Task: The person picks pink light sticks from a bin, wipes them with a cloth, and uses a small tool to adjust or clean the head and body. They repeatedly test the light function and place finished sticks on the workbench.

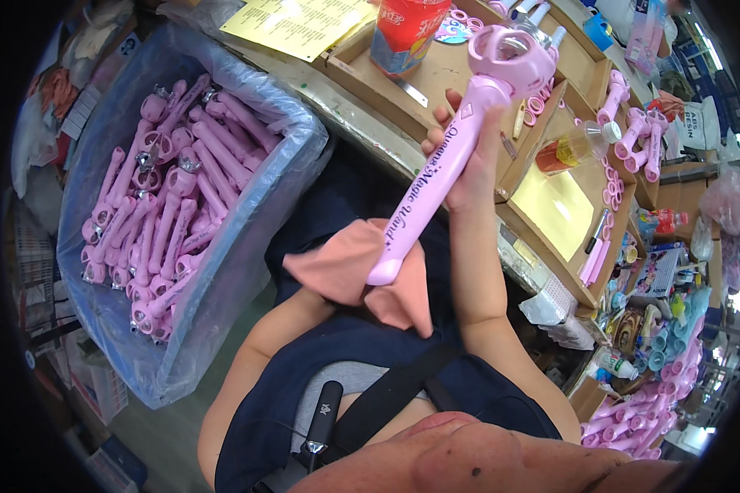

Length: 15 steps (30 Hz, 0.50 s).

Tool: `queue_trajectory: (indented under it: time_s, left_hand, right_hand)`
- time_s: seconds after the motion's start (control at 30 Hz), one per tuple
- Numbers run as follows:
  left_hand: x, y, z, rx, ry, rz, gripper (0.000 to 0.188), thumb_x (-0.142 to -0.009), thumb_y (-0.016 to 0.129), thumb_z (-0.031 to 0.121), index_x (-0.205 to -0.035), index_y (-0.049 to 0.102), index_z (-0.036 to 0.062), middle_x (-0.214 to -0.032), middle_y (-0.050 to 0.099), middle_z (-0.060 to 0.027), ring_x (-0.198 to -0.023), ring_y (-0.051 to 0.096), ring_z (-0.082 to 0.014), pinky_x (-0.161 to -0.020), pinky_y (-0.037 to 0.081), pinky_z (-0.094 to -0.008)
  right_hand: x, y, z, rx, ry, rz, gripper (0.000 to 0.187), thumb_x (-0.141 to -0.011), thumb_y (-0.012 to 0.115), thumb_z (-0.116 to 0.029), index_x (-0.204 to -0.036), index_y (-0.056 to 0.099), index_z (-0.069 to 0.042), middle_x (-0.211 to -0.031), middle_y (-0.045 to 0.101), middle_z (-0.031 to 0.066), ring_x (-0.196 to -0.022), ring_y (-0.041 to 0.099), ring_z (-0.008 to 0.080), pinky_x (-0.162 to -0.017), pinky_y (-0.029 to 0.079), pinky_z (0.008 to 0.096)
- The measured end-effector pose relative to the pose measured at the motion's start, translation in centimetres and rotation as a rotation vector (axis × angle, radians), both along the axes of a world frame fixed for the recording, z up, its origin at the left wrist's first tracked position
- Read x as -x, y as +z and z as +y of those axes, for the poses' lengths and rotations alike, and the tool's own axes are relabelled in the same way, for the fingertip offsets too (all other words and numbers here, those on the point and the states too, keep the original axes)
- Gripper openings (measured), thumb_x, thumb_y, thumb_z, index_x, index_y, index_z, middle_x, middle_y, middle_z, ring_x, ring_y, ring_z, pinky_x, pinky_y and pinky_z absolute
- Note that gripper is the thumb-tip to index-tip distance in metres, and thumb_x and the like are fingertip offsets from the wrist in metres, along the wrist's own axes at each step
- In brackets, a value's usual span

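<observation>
A pink toy wand (440, 177) slants across my front, its ring-shaped openwork head up at the right and its rounded handle end low. My right hand (475, 174) is closed round the shaft just below the head. A peach-coloured cloth (337, 261) is folded about the lower end of the handle. My left forearm (292, 320) reaches under this cloth, and the cloth hides the fingers as they hold it against the wand. Dark printing runs along the shaft.
At the left stands a bin lined with blue plastic (247, 271), full of pink wands (168, 193). The workbench holds cardboard trays (501, 218), a red drink container (407, 37), a bottle (575, 148) and yellow sheets (555, 209). More pink wands (633, 419) are heaped at lower right.
</observation>
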<state>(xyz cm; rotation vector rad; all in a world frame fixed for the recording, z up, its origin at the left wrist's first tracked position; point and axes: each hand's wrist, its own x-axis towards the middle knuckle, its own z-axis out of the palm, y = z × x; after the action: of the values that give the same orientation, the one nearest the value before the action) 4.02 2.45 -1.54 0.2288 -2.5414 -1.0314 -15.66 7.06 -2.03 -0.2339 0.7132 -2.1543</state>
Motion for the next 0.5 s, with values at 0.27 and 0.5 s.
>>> queue_trajectory:
  time_s: [0.27,0.5]
  left_hand:
    - [-2.0,-2.7,0.1,0.019,0.054,-0.138,0.013,-0.091,0.054,0.014,-0.09,0.062,0.0038,-0.075,0.057,-0.0087,-0.071,0.058,-0.0234,-0.066,0.045,-0.0326]
    - [-1.5,-5.9,1.9,-0.79,0.076,-0.022,0.03,-0.094,0.049,0.026,-0.098,0.059,-0.0016,-0.084,0.058,-0.0098,-0.069,0.056,-0.0194,-0.063,0.045,-0.0278]
  right_hand:
    - [-1.0,-1.5,0.5,0.34,0.184,-0.165,0.063,-0.092,0.057,-0.057,-0.127,0.048,-0.005,-0.085,0.053,0.0038,-0.068,0.053,0.0109,-0.057,0.047,0.0261]
    - [-1.0,-1.1,-0.3,0.123,0.052,-0.002,0.074,-0.091,0.043,-0.069,-0.127,0.05,-0.004,-0.098,0.061,0.0066,-0.082,0.063,0.0151,-0.075,0.055,0.0322]
